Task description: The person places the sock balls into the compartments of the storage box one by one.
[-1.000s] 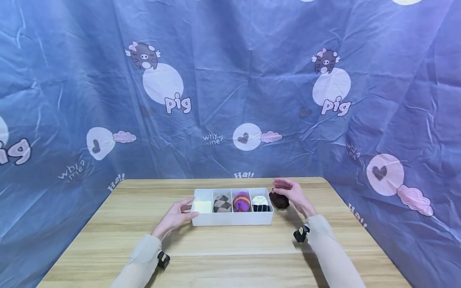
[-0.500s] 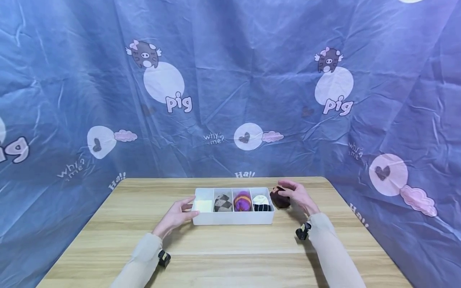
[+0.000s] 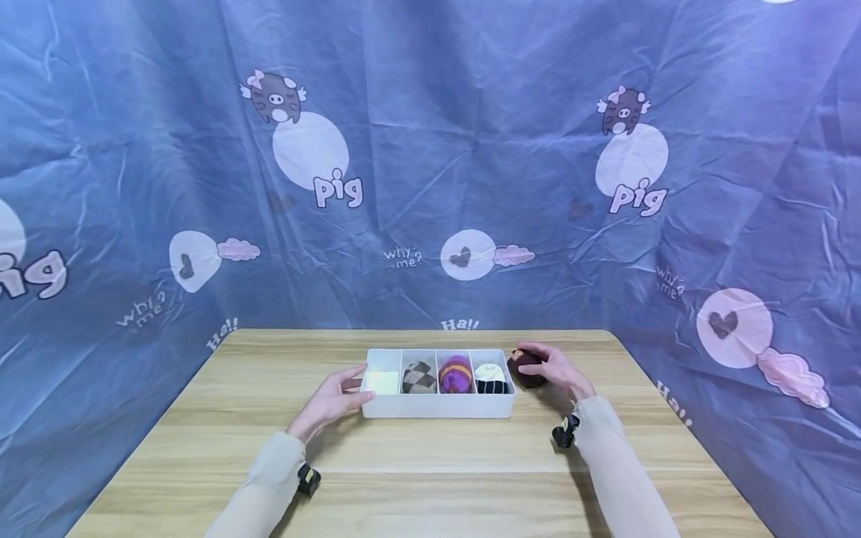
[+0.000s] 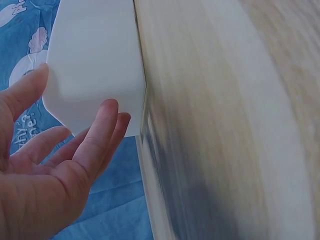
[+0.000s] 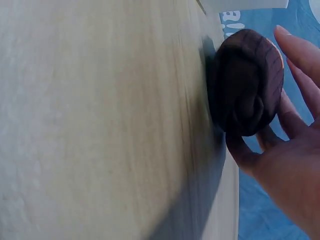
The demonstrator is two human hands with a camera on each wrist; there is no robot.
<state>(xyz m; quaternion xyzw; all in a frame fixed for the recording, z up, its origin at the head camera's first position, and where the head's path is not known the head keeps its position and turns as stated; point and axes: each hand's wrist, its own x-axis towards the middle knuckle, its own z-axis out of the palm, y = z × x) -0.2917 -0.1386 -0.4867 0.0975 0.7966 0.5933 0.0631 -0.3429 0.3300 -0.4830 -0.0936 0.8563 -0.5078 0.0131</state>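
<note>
A long white divided storage box [image 3: 437, 407] stands on the table in the head view. My left hand [image 3: 329, 403] holds its left end, thumb at the near rim and fingers on the end wall. In the left wrist view, fingers [image 4: 100, 135] curve about the white end. To the right of the box sits a rolled dark brown sock [image 3: 528, 371] with a small orange patch. My right hand [image 3: 554, 371] curls round it, thumb on the near side. The right wrist view shows the sock [image 5: 247, 82] low over or on the wood; whether it is lifted cannot be told.
Three box compartments hold rolled socks: a grey-brown checked sock [image 3: 418, 379], a purple and orange sock [image 3: 455, 376], and a white and black sock [image 3: 491, 379]. The leftmost compartment [image 3: 383, 382] shows bare white floor. A blue printed curtain [image 3: 417, 172] surrounds the wooden table [image 3: 417, 486].
My right hand has come down from above the brown sock and closed round it. The sock has turned or shifted slightly, showing its orange patch. My left hand stays at the box.
</note>
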